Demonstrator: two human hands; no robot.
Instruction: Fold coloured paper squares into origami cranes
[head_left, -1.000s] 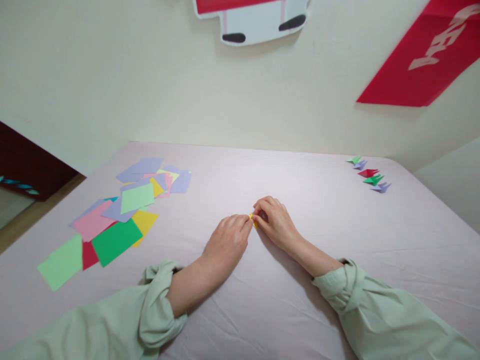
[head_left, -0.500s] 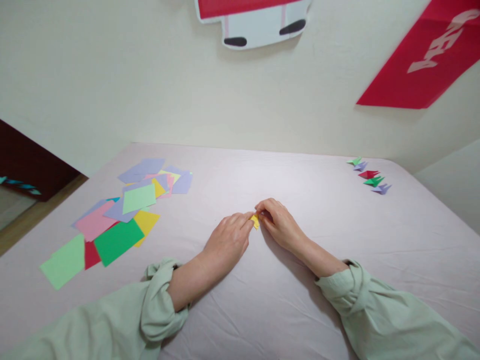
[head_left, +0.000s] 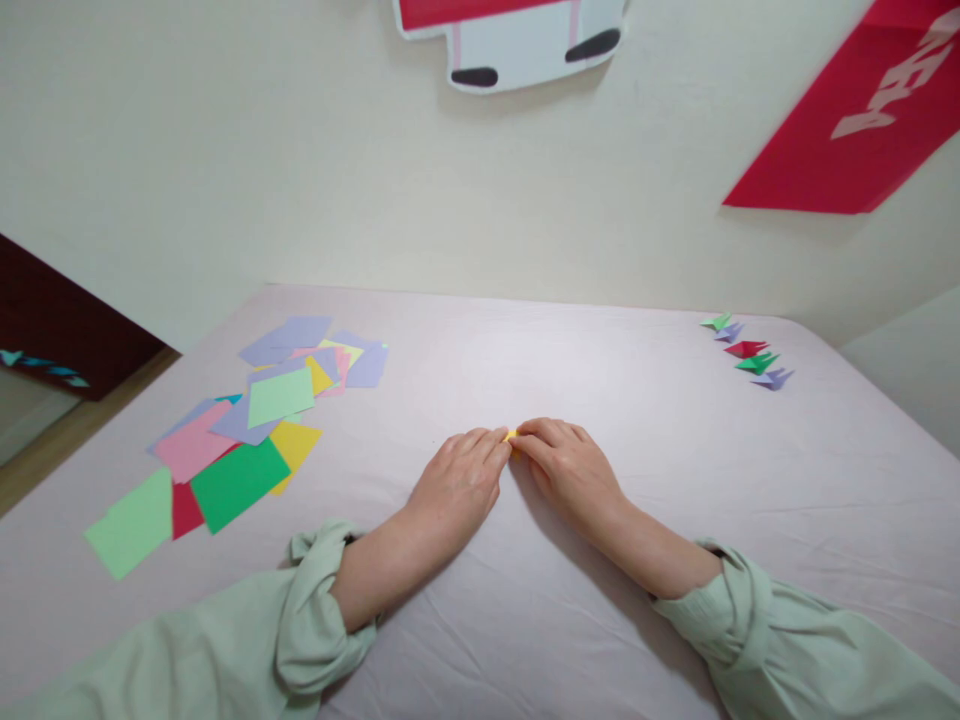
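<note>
A small folded piece of yellow paper lies on the pale cloth-covered table, pinched between my two hands. My left hand rests on the cloth with its fingertips closed on the paper's left side. My right hand lies palm down, fingers curled over the paper's right side. Most of the yellow paper is hidden under the fingers. Both sleeves are light green and rolled up at the forearm.
Several loose coloured paper squares lie scattered on the left of the table. A row of several small folded paper figures stands at the far right. A wall rises right behind the table, with a red banner on it.
My right hand has lowered and flattened over the yellow paper, which now shows less. Both hands have shifted slightly toward me. The left hand has barely moved.
</note>
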